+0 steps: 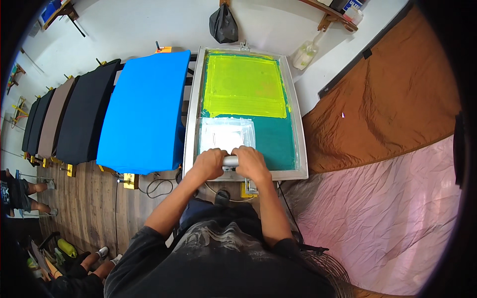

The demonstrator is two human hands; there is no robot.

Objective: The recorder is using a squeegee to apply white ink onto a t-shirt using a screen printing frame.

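Note:
A silver-framed printing screen (299,130) lies flat in front of me. Its far half carries a yellow-green ink area (243,82), and its near half shows dark green mesh (278,144). White ink (224,133) covers the near-left part. Low on the screen, at the near edge of the white patch, both my hands are closed around a grey squeegee (230,161). My left hand (209,163) grips its left end and my right hand (252,163) the right, with a short stretch of handle showing between them. The squeegee's lower edge is hidden by my hands.
A bright blue shirt (144,109) on a board stands just left of the screen, with black and brown shirts (59,119) beyond. Brown sheeting (387,94) hangs at right. Cables (159,188) lie on the wooden floor. People's legs show at lower left. A black bag (223,25) hangs behind.

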